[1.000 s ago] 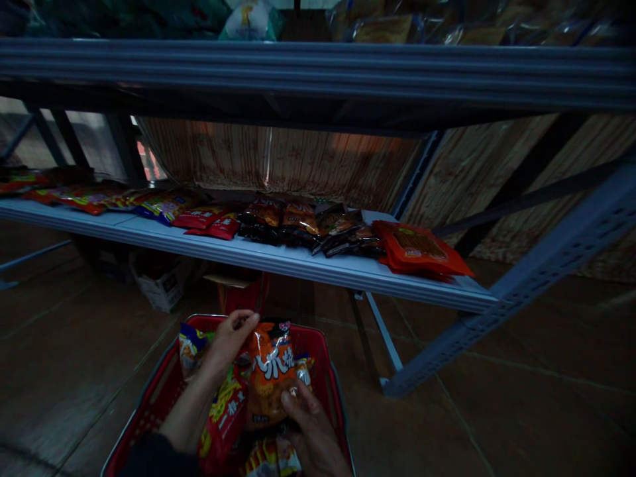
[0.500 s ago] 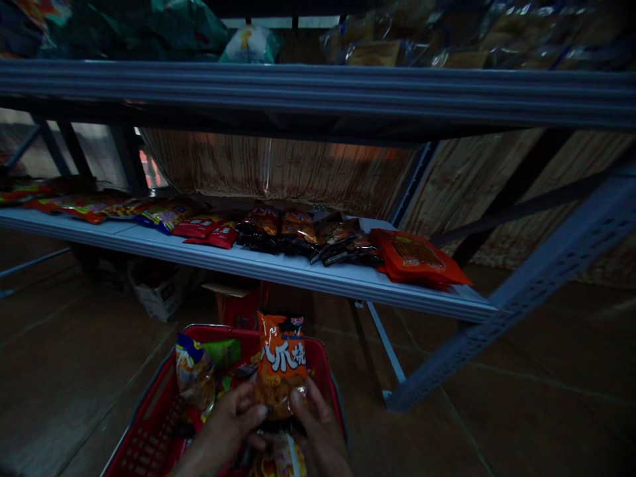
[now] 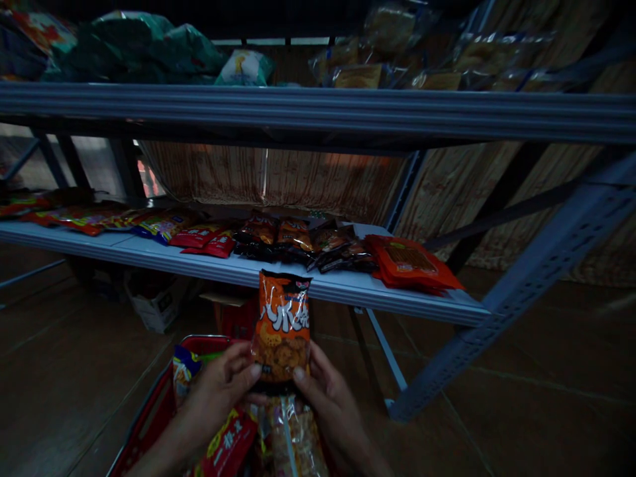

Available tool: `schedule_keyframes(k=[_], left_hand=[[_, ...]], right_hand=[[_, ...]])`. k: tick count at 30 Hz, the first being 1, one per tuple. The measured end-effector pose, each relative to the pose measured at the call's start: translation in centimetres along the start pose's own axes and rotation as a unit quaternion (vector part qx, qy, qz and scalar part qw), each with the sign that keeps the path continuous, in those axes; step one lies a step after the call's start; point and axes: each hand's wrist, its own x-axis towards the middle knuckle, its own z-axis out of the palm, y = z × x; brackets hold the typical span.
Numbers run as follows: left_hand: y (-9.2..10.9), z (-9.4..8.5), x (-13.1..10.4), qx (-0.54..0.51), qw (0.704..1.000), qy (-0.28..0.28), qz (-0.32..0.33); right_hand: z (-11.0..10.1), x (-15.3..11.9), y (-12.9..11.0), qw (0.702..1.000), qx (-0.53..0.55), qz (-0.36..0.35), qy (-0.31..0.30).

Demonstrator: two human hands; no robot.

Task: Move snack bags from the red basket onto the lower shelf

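Note:
Between both hands an orange and black snack bag is held upright, its printed front facing me. My left hand grips its lower left edge, thumb on the front. My right hand pinches the lower right edge the same way. Below them stands a red shopping basket, partly hidden by my arms. In it lie a red snack packet, a clear packet of light brown snacks and a blue-topped bag.
Ahead runs a blue-grey metal shelf with a row of snack packets, among them orange packets at its right end. Above is another shelf holding green bags. A slanting metal post stands right. A white box sits below.
Both hands have raised the orange snack bag out from over the basket, up to the front edge of the shelf. The view has tilted slightly upward.

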Motion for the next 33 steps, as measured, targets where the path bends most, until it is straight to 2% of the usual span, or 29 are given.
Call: schedule_keyframes(k=[5, 8, 11, 15, 19, 24, 30, 33], left_hand=[[4.8, 1.2, 2.5, -0.007, 0.996, 0.005, 0.087], [7.9, 2.1, 4.7, -0.01, 0.99, 0.02, 0.136], [10.4, 2.9, 7.4, -0.03, 0.986, 0.041, 0.16], [13.3, 4.0, 10.5, -0.04, 0.983, 0.041, 0.177], [15.7, 4.7, 13.0, -0.013, 0.984, 0.057, 0.17], [16.8, 4.6, 16.0, 0.003, 0.983, 0.089, 0.159], [16.6, 4.4, 17.5, 0.047, 0.98, 0.102, 0.167], [16.3, 4.5, 17.7, 0.078, 0.976, 0.096, 0.181]], right_hand=[[0.5, 3.7, -4.5, 0.998, -0.048, -0.04, -0.02], [0.6, 6.5, -6.8, 0.994, -0.071, -0.078, 0.016], [0.6, 9.5, -8.8, 0.991, -0.07, -0.101, 0.048], [0.5, 12.9, -11.2, 0.991, -0.064, -0.101, 0.057], [0.5, 15.8, -13.1, 0.976, -0.161, -0.126, 0.078], [-0.3, 18.8, -13.6, 0.942, -0.287, -0.133, 0.111], [-1.5, 20.0, -14.5, 0.872, -0.427, -0.186, 0.15], [-1.1, 20.0, -14.9, 0.825, -0.506, -0.226, 0.111]])
